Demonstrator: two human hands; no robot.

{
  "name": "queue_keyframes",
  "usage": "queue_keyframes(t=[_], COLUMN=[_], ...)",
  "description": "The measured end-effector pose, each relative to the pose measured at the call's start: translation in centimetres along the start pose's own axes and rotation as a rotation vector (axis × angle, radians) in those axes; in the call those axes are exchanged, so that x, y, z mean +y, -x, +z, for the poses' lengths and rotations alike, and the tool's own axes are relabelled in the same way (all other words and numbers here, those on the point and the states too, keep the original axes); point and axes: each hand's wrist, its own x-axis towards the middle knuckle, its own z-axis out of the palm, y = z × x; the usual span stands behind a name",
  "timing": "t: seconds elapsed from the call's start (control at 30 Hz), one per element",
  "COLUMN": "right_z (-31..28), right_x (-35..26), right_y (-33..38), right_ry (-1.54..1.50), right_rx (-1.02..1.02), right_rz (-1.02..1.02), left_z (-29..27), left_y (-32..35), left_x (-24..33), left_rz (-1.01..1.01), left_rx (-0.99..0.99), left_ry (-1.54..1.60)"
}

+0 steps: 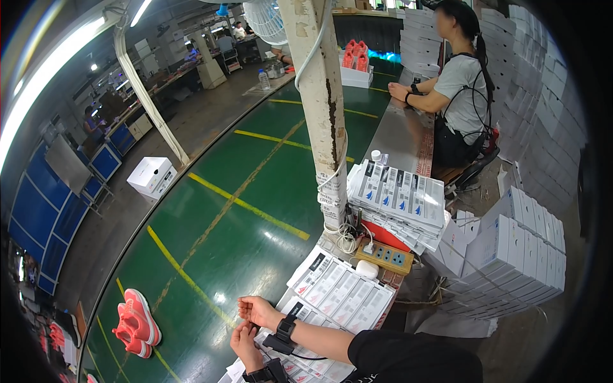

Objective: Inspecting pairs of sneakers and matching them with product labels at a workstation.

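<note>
Sheets (345,290) lie beside the green belt (255,262). The right hand (260,312), near them, shows a fairly wide grip with fingers loosely curled. The left hand (245,345) is just beside it; its grip cannot be determined. Coral shoes (137,321) rest on the belt, farther left.

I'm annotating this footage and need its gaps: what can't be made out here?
All in the head view:
Left hand: palm hidden by the hand itself.
Printed white sheets: partly covered by the right forearm.
Green conveyor belt: a strip hidden behind the cream pillar.
Distant workers: too small and blurred to tell what they handle.
</note>
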Motion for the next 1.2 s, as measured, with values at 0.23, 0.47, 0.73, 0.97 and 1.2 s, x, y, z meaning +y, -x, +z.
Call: queue_keyframes(t=[0.23,0.47,0.73,0.97,1.2], right_z=[-0.2,0.3,-0.4,0.3,0.8], right_x=[0.0,0.1,-0.1,-0.2,-0.5], right_y=[-0.1,0.0,-0.1,0.6,0.8], right_ry=[-0.014,-0.02,-0.062,0.012,0.024], right_rx=[-0.006,-0.013,-0.058,-0.016,0.042], right_rz=[-0.005,-0.007,0.02,0.011,-0.012], left_z=[0.0,-0.2,-0.3,1.7,2.6], left_y=[-0.1,-0.1,-0.2,3.4,13.7], left_x=[-0.2,0.0,-0.4,8.5,26.1], left_rz=[-0.002,0.008,-0.009,0.28,1.061], left_rx=[0.0,0.006,-0.004,0.063,-0.071], left_ry=[0.007,-0.001,0.043,-0.067,-0.26])
